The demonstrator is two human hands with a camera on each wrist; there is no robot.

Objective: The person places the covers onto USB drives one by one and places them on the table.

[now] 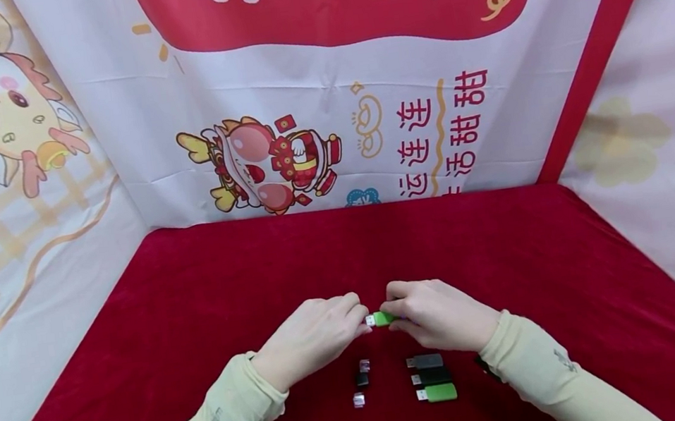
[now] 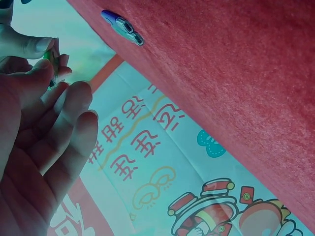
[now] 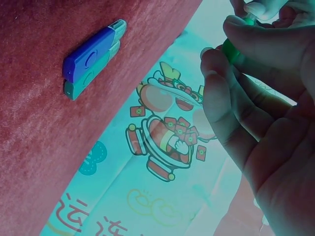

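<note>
In the head view my right hand grips a bright green USB stick by its body, above the red cloth. The left hand pinches at its pale connector end; whether a clear cap sits between those fingers I cannot tell. The left wrist view has the two hands' fingertips meeting round the green stick. Closer to my body lie a grey USB stick, a black one and another green one, connectors bare. Left of them are a clear cap, a black cap and another clear cap.
A blue USB stick and a teal-looking one lie side by side on the red cloth in the right wrist view. Beside my right sleeve a dark object is partly hidden. Printed curtains stand behind.
</note>
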